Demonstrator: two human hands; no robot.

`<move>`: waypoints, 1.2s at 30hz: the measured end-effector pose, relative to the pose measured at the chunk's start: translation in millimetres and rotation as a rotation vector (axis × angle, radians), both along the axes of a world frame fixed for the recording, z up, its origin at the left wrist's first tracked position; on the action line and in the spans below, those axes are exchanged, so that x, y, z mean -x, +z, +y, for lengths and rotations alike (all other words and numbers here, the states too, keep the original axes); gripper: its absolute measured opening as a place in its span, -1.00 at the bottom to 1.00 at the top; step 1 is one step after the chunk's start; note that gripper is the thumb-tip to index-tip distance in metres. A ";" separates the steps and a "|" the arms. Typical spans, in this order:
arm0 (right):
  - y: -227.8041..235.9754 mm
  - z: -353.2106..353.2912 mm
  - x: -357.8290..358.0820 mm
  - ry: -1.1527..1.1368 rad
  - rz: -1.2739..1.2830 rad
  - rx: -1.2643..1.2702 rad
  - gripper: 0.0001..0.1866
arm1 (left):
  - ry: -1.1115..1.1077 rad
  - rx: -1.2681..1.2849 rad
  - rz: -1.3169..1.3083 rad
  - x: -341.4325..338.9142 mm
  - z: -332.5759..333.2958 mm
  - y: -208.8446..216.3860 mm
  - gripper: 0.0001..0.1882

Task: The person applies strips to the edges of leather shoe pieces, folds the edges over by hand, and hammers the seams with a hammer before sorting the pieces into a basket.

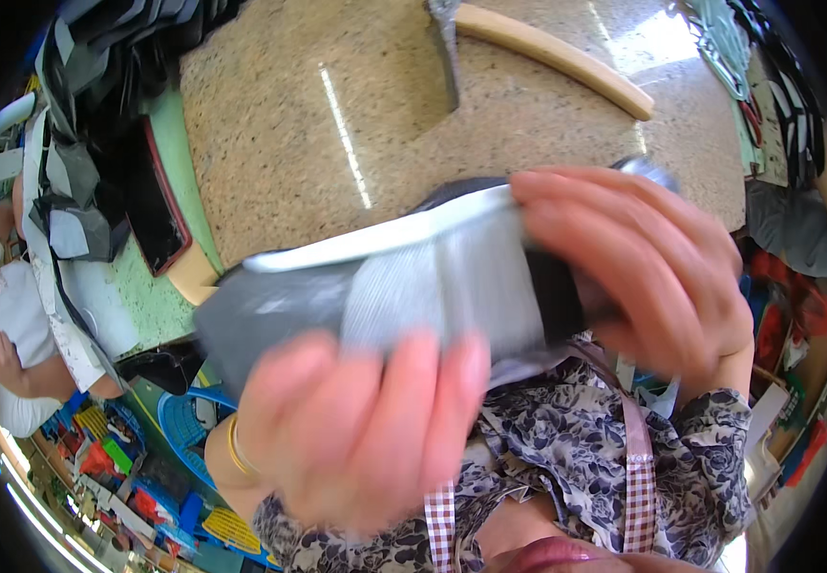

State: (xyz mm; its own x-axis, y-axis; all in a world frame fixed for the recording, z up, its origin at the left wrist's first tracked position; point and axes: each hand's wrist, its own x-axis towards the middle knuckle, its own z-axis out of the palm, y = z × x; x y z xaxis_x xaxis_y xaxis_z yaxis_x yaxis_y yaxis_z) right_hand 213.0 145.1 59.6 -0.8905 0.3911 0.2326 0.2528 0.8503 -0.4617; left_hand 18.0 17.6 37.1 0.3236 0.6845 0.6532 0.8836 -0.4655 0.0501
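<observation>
Two hands hold a grey shoe piece close to the camera.

The left hand [366, 430] grips the grey shoe piece [404, 286] from below, and the right hand [643, 267] clamps its right end, above the near edge of the speckled table [289, 124]. A hammer [528, 43] lies at the table's far edge.

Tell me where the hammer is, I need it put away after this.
The hammer lies at the top of the head view on the speckled stone slab, beyond the hands, its wooden handle pointing right.
</observation>
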 end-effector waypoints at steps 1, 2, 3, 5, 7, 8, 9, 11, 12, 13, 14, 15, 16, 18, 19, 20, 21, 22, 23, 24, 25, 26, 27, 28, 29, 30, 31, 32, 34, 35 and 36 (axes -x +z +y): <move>10.4 -20.2 3.3 -0.087 0.054 -0.132 -0.57 | -0.060 -0.126 -0.081 0.2 -7.4 -0.5 -0.80; -13.7 -23.4 -6.7 0.043 0.205 -0.280 -0.51 | -0.035 0.134 -0.106 2.8 -18.5 9.8 -0.76; -18.0 -17.0 -20.8 0.128 0.114 -0.326 -0.44 | -0.066 0.346 -0.147 2.9 -13.3 22.3 -0.72; -65.5 -23.8 -30.4 0.063 0.038 -0.105 -0.58 | -0.208 0.510 -0.283 4.8 14.8 11.9 -0.66; -74.0 -24.5 -31.4 0.100 0.100 -0.102 -0.55 | -0.021 0.427 -0.190 1.7 43.0 -0.9 -0.54; -77.5 -26.0 -32.4 0.108 0.140 -0.105 -0.52 | 0.068 0.460 -0.214 -3.0 59.4 -9.4 -0.55; -79.9 -26.6 -30.4 0.112 0.152 -0.106 -0.52 | 0.075 0.458 -0.204 0.3 69.3 -14.5 -0.55; -84.6 -29.6 -24.7 0.086 0.149 -0.112 -0.54 | 0.113 0.855 -0.216 8.2 84.4 -25.3 -0.62; -86.3 -33.4 -23.5 0.060 0.170 -0.138 -0.57 | 0.062 0.852 -0.187 14.9 87.4 -26.8 -0.67; -86.3 -34.8 -23.3 0.053 0.175 -0.130 -0.57 | 0.059 0.861 -0.179 15.3 87.3 -26.6 -0.67; -85.6 -35.5 -23.4 0.035 0.178 -0.138 -0.54 | 0.008 0.854 -0.315 14.5 86.3 -25.4 -0.68; -84.4 -37.1 -23.5 0.012 0.178 -0.145 -0.51 | -0.047 0.848 -0.452 13.7 84.3 -23.2 -0.69; -85.0 -35.8 -25.5 -0.004 0.173 -0.136 -0.51 | -0.107 0.758 -0.416 9.0 79.8 -17.3 -0.70; -85.7 -32.9 -28.0 0.008 0.185 -0.113 -0.65 | -0.027 0.783 -0.057 -13.2 45.6 -1.5 -0.85; -84.0 -31.4 -29.7 0.004 0.183 -0.111 -0.65 | -0.067 0.604 -0.011 -19.4 26.2 -20.7 -0.85; -83.1 -29.1 -34.7 0.042 0.187 -0.064 -0.66 | -0.049 0.556 0.043 -26.0 17.2 -25.1 -0.86; -82.3 -26.9 -39.2 0.083 0.197 -0.017 -0.68 | -0.037 0.529 0.055 -28.8 11.3 -30.9 -0.86; -79.2 -25.7 -43.8 0.101 0.227 -0.066 -0.71 | 0.004 0.539 0.046 -33.3 8.0 -31.7 -0.85; -73.6 -24.5 -51.5 0.106 0.226 -0.059 -0.71 | 0.044 0.547 0.036 -36.7 6.5 -33.1 -0.82; -65.5 -23.2 -63.1 0.038 0.186 -0.157 -0.71 | 0.045 0.551 0.029 -39.0 8.2 -31.9 -0.82; -61.2 -22.1 -68.6 -0.029 0.146 -0.255 -0.72 | 0.067 0.562 0.109 -40.7 11.3 -28.3 -0.76; -60.7 -21.1 -66.9 -0.091 0.095 -0.238 -0.72 | 0.090 0.572 0.190 -41.7 12.6 -26.9 -0.69; -57.7 -20.4 -69.0 -0.169 0.033 -0.233 -0.73 | 0.074 0.563 0.179 -42.5 14.4 -28.0 -0.69; -67.9 -23.2 -82.7 -0.161 -0.036 -0.162 -0.73 | 0.045 0.500 0.211 -41.3 16.9 -30.3 -0.64; -81.2 -25.4 -87.8 -0.151 0.032 -0.236 -0.70 | 0.020 0.436 0.242 -40.2 19.3 -32.4 -0.59; -87.4 -24.6 -91.1 -0.152 0.057 -0.186 -0.70 | 0.004 0.437 0.237 -39.6 19.5 -35.5 -0.57; -89.8 -23.5 -94.2 -0.153 0.085 -0.135 -0.69 | -0.044 0.489 0.242 -37.9 19.6 -34.0 -0.64; -89.5 -22.3 -97.7 -0.164 0.072 -0.142 -0.69 | -0.087 0.498 0.253 -37.7 24.0 -33.8 -0.66; -91.3 -18.4 -98.5 -0.109 0.098 -0.090 -0.69 | -0.114 0.511 0.272 -39.0 28.1 -34.1 -0.67; -92.8 -19.2 -101.4 -0.109 0.097 -0.092 -0.69 | -0.173 0.520 0.250 -42.0 30.6 -36.1 -0.73; -94.9 -22.1 -104.4 -0.118 0.083 -0.094 -0.71 | -0.228 0.530 0.232 -44.6 32.3 -36.8 -0.78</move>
State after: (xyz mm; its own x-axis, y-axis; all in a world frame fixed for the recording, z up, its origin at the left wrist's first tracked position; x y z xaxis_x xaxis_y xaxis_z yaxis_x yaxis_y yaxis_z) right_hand 317.4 123.0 -35.4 -0.8160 0.4647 0.3438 0.3176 0.8573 -0.4051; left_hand 62.6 49.9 0.3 0.5923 0.7937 0.1384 0.7807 -0.6079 0.1450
